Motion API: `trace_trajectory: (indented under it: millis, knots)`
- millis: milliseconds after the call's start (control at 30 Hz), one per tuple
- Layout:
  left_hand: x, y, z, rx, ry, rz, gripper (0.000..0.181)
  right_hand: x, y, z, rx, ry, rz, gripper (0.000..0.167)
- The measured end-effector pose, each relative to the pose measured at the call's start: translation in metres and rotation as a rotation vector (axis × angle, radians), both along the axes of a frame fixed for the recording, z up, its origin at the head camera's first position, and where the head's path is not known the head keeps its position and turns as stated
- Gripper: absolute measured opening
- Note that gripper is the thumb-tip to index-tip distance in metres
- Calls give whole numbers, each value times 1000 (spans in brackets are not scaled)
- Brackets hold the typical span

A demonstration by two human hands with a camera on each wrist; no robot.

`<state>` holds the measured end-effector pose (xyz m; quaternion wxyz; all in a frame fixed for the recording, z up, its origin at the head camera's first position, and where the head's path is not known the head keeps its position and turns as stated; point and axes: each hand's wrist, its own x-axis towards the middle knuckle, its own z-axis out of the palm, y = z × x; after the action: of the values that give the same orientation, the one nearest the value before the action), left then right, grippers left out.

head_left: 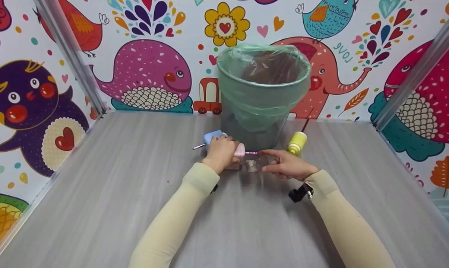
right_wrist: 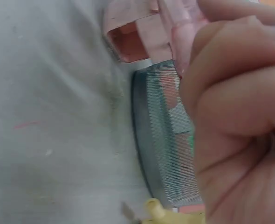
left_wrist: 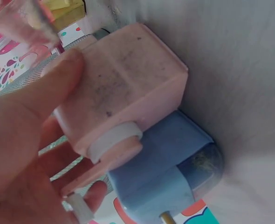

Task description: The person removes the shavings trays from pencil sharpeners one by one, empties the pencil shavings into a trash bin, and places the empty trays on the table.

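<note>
My left hand (head_left: 221,150) grips a pink crank pencil sharpener (left_wrist: 123,79), its thumb across the smudged face. The crank hangs by the palm. An open cavity shows in the sharpener's end in the right wrist view. Between the right hand's (head_left: 289,163) thumb and index finger is a clear drawer (head_left: 251,165) with pale shavings inside, beside the pink sharpener. A thin purple-pink stick (head_left: 252,153) runs between the two hands; what it joins is unclear. Behind the left hand lies a blue sharpener (head_left: 213,136) with a clear bin and a metal rod.
A mesh bin (head_left: 254,132) lined with a green bag (head_left: 263,100) stands just behind the hands. To its right is a yellow device (head_left: 297,142) with a dark stick. Patterned panels (head_left: 153,74) enclose the back and sides of the grey table (head_left: 135,186).
</note>
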<state>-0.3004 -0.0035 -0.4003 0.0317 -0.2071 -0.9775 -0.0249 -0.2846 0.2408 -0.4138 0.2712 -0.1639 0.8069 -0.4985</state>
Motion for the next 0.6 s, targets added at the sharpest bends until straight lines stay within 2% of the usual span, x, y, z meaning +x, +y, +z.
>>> trace_trajectory:
  millis: [133, 267, 467, 600]
  knots:
    - [1, 0, -3, 15, 29, -16, 45, 3, -1, 16, -59, 60, -39, 70]
    - [2, 0, -5, 24, 53, -25, 41, 8, -4, 42, -82, 145, -73, 67]
    - [0, 1, -2, 27, -8, -6, 43, 11, -5, 85, -172, 267, -102, 59]
    - [-1, 2, -1, -1, -25, 8, 48, 10, -3, 107, -208, 302, -165, 57]
